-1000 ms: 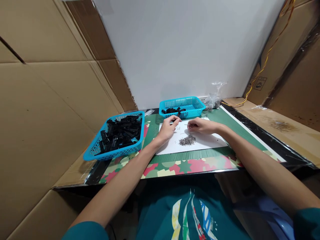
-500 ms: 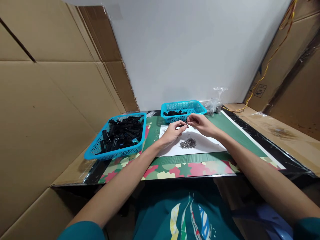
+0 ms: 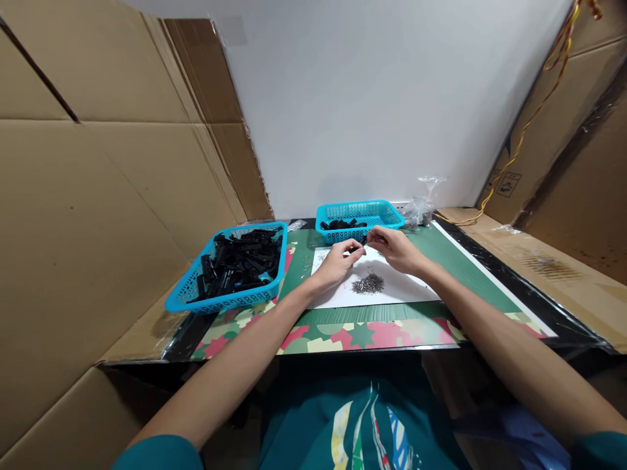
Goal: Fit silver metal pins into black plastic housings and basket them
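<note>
My left hand [image 3: 337, 265] is closed, its thumb and fingers pinching a small black plastic part [image 3: 354, 249] that is mostly hidden. Right beside it, my right hand [image 3: 398, 250] is closed too, fingertips pinched together at the end of that part. Whatever lies between the right fingertips is too small to make out. Both hands are above a white sheet [image 3: 333, 299]. On the sheet, just below the hands, lies a pile of small metal pins [image 3: 368, 283]. Behind the hands stands a blue basket [image 3: 360, 205] with some black parts [image 3: 343, 224] in it.
At the left, a larger blue basket [image 3: 225, 304] is heaped with black plastic parts [image 3: 245, 258]. Clear plastic bags [image 3: 418, 212] sit at the back right. A green mat [image 3: 482, 287] covers the table. Cardboard walls [image 3: 122, 196] flank both sides, and a yellow wire [image 3: 522, 140] hangs at the right.
My right hand has shifted slightly and its fingertips stay close to the left ones. The left hand keeps its pinch on the black part. The camera view has tilted a little.
</note>
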### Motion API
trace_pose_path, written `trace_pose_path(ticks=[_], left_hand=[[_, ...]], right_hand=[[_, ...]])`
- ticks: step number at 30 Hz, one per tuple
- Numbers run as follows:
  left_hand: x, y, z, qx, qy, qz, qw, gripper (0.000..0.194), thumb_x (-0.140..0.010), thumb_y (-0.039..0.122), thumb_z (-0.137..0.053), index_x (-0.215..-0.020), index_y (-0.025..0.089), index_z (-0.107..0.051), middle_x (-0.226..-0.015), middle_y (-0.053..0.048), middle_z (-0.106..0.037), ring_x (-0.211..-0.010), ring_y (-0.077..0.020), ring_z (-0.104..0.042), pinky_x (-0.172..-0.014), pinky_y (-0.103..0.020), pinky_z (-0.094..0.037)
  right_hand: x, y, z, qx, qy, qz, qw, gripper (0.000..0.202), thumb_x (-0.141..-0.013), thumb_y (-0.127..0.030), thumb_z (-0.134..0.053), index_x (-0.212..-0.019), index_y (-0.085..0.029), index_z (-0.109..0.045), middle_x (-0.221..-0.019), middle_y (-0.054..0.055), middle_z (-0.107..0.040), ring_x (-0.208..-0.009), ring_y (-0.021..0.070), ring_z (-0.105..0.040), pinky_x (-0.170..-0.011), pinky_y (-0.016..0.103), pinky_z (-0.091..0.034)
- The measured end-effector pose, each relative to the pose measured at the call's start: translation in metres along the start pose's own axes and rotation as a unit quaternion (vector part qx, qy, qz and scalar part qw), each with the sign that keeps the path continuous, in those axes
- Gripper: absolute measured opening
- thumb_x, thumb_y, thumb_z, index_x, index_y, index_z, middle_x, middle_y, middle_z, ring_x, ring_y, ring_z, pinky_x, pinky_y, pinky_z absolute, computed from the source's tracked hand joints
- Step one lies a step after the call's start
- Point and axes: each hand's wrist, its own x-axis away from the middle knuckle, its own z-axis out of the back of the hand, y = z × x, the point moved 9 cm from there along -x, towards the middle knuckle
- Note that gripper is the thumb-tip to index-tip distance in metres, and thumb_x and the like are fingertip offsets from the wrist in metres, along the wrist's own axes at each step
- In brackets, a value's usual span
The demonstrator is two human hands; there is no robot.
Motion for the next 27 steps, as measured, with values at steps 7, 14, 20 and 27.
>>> trace_pose_path(ticks=[7,14,20,27], left_hand=[[0.001,-0.008,-0.004,-0.076,-0.027,-0.018,0.997,0.022,-0.092,0.04,-0.068,-0.096,0.018,-0.07,-0.093,-0.003,-0.069,-0.077,-0.0161,-0.058,-0.071,-0.029,-0.044],[0.001,0.001,-0.001,-0.004,-0.01,-0.017,1.0,0.031,-0.096,0.047,-0.066,-0.103,0.017,-0.073,-0.1,-0.006,-0.073,-0.08,-0.016,-0.06,-0.071,-0.028,-0.045],[0.001,0.006,0.001,0.009,0.007,-0.023,1.0,0.04,-0.094,0.058,-0.07,-0.101,0.018,-0.074,-0.09,-0.005,-0.071,-0.083,-0.0179,-0.062,-0.074,-0.029,-0.047],[0.002,0.009,0.007,0.023,0.038,-0.025,0.999,0.047,-0.089,0.065,-0.075,-0.093,0.018,-0.075,-0.087,-0.005,-0.071,-0.081,-0.0183,-0.061,-0.074,-0.031,-0.047]], right_hand=[[0.0,-0.002,0.003,-0.039,-0.013,-0.012,0.999,0.017,-0.098,-0.033,-0.055,-0.085,-0.023,-0.051,-0.074,-0.003,-0.044,-0.07,0.0166,-0.038,-0.067,0.033,-0.029],[-0.001,-0.003,-0.001,-0.082,-0.029,-0.017,0.996,0.024,-0.099,-0.04,-0.059,-0.085,-0.023,-0.052,-0.076,-0.003,-0.041,-0.07,0.016,-0.035,-0.066,0.033,-0.028],[-0.001,-0.004,-0.007,-0.121,-0.028,-0.019,0.992,0.032,-0.098,-0.05,-0.063,-0.086,-0.021,-0.056,-0.076,-0.003,-0.046,-0.07,0.0151,-0.038,-0.065,0.031,-0.03],[0.0,-0.009,-0.002,-0.111,-0.003,-0.018,0.994,0.031,-0.094,-0.049,-0.069,-0.092,-0.017,-0.07,-0.067,-0.005,-0.042,-0.064,0.0136,-0.034,-0.06,0.031,-0.026]])
